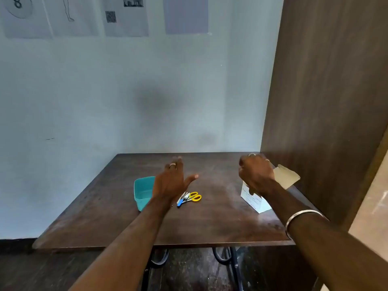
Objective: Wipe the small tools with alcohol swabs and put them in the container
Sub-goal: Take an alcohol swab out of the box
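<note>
A small pile of tools lies mid-table: yellow-handled scissors (194, 196), a blue-handled tool (180, 202) and some metal pieces. A teal container (142, 192) stands just left of them. My left hand (172, 179) hovers above the table between the container and the tools, fingers straight and thumb spread, holding nothing. My right hand (256, 173) hangs with curled fingers over the open white swab box (255, 201), whose brown flap (286, 176) stands up. What the fingers hold, if anything, is hidden.
The dark wooden table (210, 223) stands against a pale wall. A tall brown wooden panel (325, 101) rises along the table's right edge, right behind the box. Black metal legs show beneath the front edge.
</note>
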